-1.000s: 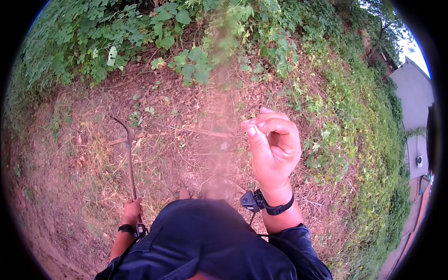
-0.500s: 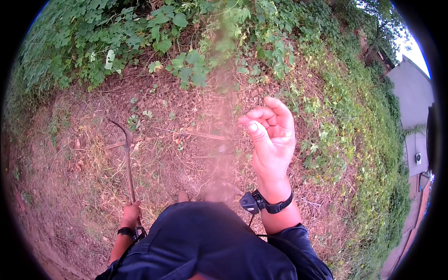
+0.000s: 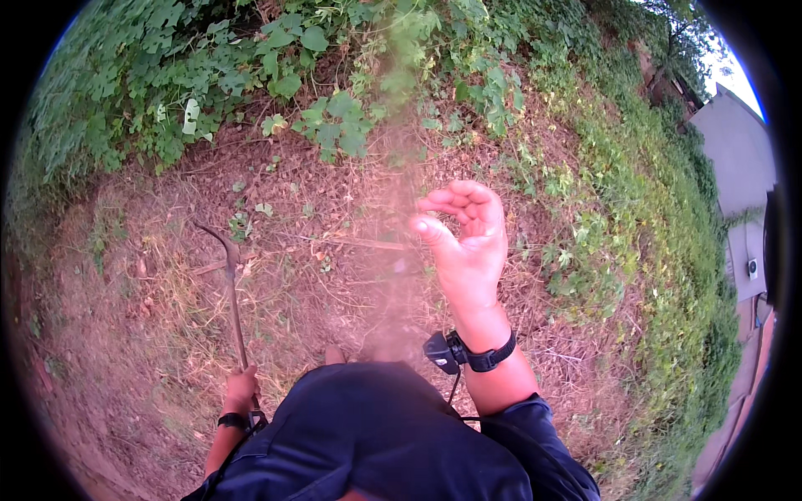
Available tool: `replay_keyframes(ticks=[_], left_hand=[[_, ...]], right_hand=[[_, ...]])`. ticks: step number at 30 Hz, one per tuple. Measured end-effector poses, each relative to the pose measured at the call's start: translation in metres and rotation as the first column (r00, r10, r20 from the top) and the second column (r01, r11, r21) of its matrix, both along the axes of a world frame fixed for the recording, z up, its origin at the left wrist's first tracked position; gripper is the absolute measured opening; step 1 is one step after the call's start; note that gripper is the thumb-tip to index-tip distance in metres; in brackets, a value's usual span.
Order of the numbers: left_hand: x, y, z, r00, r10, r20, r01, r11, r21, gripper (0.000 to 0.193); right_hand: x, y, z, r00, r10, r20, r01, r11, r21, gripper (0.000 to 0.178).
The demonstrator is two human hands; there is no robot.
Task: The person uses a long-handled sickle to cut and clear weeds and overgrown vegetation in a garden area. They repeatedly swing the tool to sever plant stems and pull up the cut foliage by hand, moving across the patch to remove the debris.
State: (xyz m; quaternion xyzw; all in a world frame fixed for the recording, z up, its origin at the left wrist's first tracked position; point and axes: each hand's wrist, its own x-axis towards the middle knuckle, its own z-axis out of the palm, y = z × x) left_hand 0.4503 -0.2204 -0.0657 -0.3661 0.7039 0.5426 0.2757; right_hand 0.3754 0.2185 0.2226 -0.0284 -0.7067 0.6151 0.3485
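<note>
At the lower left, my left hand (image 3: pixel 241 389) is closed round the handle of a sickle (image 3: pixel 236 301). Its long thin shaft points away from me, and the dark curved blade hooks to the left over the dry ground. My right hand (image 3: pixel 468 242) is raised in front of me to the right of centre, palm turned inward. Its fingers are loosely bent and a gap shows between thumb and fingertips, with nothing in it. A small dark device on a black strap (image 3: pixel 487 357) sits at my right wrist.
Leafy green vines (image 3: pixel 334 125) cover the far bank. More low creepers (image 3: pixel 643 284) run down the right side towards a grey building (image 3: pixel 735 150). Dry grass and dead leaves (image 3: pixel 284 292) lie over the ground. A blurred vertical streak crosses the middle of the view.
My right hand has shifted slightly left, its thumb and fingers still apart. My left hand and the sickle's handle sit a little lower and further right in view.
</note>
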Motion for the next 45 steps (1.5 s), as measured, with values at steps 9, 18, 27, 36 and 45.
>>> replay_keyframes(ticks=[9, 18, 27, 36, 45], left_hand=[[0.0, 0.002, -0.003, 1.0, 0.006, 0.009, -0.006, 1.0, -0.016, 0.023], [0.003, 0.001, -0.006, 0.999, 0.03, 0.013, -0.03, 1.0, 0.0, 0.021], [0.01, -0.002, -0.004, 0.999, 0.036, 0.032, -0.035, 0.999, -0.034, 0.024], [0.005, -0.02, 0.0, 0.998, 0.058, 0.026, -0.058, 0.998, 0.005, 0.02], [-0.006, -0.05, 0.01, 0.991, 0.12, 0.052, -0.119, 0.992, -0.033, 0.03]], right_hand=[[-0.001, -0.003, 0.0, 0.976, -0.1, -0.193, 0.147, 0.957, 0.251, 0.027], [0.002, -0.004, -0.001, 0.981, -0.008, -0.193, 0.078, 0.93, 0.359, 0.031], [-0.002, -0.015, -0.002, 0.985, -0.027, -0.169, 0.078, 0.95, 0.301, 0.03], [-0.02, -0.04, -0.016, 0.999, 0.024, -0.027, -0.016, 0.965, 0.26, 0.023], [-0.054, -0.077, -0.024, 0.994, 0.089, 0.055, -0.103, 0.929, 0.356, 0.026]])
